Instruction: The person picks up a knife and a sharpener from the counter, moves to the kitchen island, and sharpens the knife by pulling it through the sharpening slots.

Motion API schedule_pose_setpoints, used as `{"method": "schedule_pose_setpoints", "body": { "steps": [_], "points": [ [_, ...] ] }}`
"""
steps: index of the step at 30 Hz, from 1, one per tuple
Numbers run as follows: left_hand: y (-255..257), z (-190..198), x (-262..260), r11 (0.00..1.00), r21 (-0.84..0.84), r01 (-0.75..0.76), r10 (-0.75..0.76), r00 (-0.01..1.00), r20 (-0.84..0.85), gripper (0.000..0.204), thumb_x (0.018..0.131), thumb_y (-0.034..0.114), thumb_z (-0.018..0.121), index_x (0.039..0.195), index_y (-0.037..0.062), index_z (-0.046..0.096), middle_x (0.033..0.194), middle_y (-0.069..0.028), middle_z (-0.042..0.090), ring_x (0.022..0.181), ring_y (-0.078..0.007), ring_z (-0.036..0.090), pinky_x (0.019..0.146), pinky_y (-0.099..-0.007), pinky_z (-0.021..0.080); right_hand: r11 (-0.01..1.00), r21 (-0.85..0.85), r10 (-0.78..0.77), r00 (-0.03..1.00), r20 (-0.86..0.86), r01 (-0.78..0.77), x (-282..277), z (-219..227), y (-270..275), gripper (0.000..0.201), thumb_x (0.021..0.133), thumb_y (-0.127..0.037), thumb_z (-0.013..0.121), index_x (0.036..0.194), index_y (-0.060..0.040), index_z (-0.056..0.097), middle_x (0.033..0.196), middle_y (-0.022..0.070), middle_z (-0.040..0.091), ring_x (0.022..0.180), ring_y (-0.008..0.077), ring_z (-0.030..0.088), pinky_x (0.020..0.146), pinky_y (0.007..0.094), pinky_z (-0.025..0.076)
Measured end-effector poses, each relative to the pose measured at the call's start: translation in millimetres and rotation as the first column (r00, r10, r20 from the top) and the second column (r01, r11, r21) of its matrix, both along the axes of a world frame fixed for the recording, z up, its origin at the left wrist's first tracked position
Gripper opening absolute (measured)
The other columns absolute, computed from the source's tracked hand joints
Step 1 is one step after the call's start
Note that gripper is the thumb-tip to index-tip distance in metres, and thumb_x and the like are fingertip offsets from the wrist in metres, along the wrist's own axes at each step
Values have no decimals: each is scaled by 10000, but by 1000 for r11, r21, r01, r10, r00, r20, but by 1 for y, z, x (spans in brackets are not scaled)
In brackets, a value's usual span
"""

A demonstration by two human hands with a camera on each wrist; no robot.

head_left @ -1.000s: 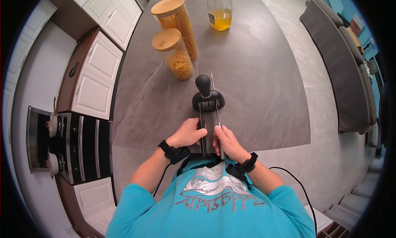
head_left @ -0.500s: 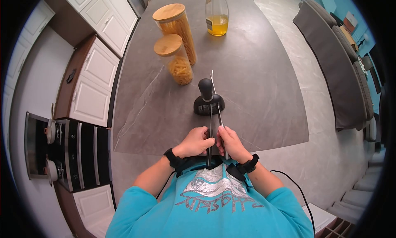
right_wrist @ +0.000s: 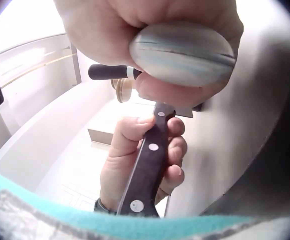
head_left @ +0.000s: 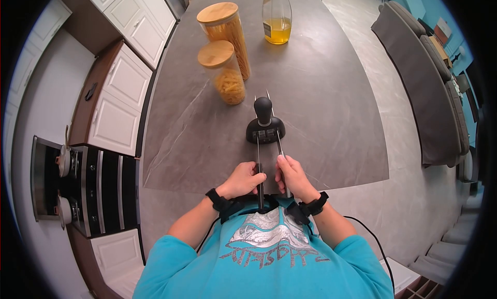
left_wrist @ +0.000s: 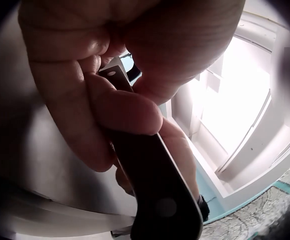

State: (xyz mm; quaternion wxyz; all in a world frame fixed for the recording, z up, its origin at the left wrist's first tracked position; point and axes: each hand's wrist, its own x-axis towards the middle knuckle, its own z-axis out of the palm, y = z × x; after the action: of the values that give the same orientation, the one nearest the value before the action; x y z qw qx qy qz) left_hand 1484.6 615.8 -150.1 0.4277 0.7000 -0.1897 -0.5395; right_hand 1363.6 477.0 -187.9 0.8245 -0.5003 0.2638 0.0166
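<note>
My left hand [head_left: 240,180] grips the black handle [head_left: 261,189] of a knife; its thin blade [head_left: 258,153] runs to the left side of a black sharpener [head_left: 265,135] with an upright knob [head_left: 263,110]. My right hand [head_left: 296,180] holds a metal-handled tool [head_left: 280,143] whose shaft reaches the sharpener's right side. Two thin tips show beyond the sharpener. In the left wrist view, fingers wrap the riveted handle [left_wrist: 157,185]. The right wrist view shows a rounded metal handle end [right_wrist: 185,54] in my right hand, the left hand's riveted handle [right_wrist: 152,155] below.
Behind the sharpener on the grey table [head_left: 331,117] stand a short jar of pasta [head_left: 229,84], a tall jar of spaghetti [head_left: 236,40] and a bottle of yellow liquid [head_left: 279,30]. A stove [head_left: 85,187] lies at the left, a sofa [head_left: 422,86] at the right.
Half a second ago the left blade lay closer to the right tool and its tip was hidden; now the two stand wider apart at the sharpener. Both hands keep their grips.
</note>
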Motion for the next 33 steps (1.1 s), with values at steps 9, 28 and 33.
{"method": "schedule_pose_setpoints", "body": {
  "steps": [9, 28, 33],
  "points": [
    [-5, -21, -2, 998, 26, 50, -54, 984, 168, 181, 913, 171, 485, 973, 4, 523, 719, -32, 593, 529, -97, 556, 464, -238, 469, 1000, -25, 16, 999, -51, -17, 1, 2, -1, 384, 989, -415, 394, 869, -57, 464, 605, 30, 491, 415, 105, 448, 362, 250, 381],
    [-51, 9, 32, 938, 195, 288, -346, 827, 443, 296, 874, 179, 452, 744, -74, 536, 576, -127, 574, 489, -202, 602, 459, -330, 487, 995, -87, -50, 999, 15, 51, 12, 9, -6, 421, 986, -429, 393, 796, -56, 432, 586, 33, 478, 414, 112, 468, 340, 259, 381],
    [-55, 4, 39, 925, 173, 337, -374, 739, 560, 342, 866, 216, 458, 708, -77, 536, 568, -147, 577, 496, -236, 613, 503, -359, 496, 997, 10, -74, 997, 15, 74, 9, -3, -12, 401, 991, -413, 391, 806, -60, 432, 585, 40, 482, 402, 118, 455, 341, 263, 374]
  ]
}}
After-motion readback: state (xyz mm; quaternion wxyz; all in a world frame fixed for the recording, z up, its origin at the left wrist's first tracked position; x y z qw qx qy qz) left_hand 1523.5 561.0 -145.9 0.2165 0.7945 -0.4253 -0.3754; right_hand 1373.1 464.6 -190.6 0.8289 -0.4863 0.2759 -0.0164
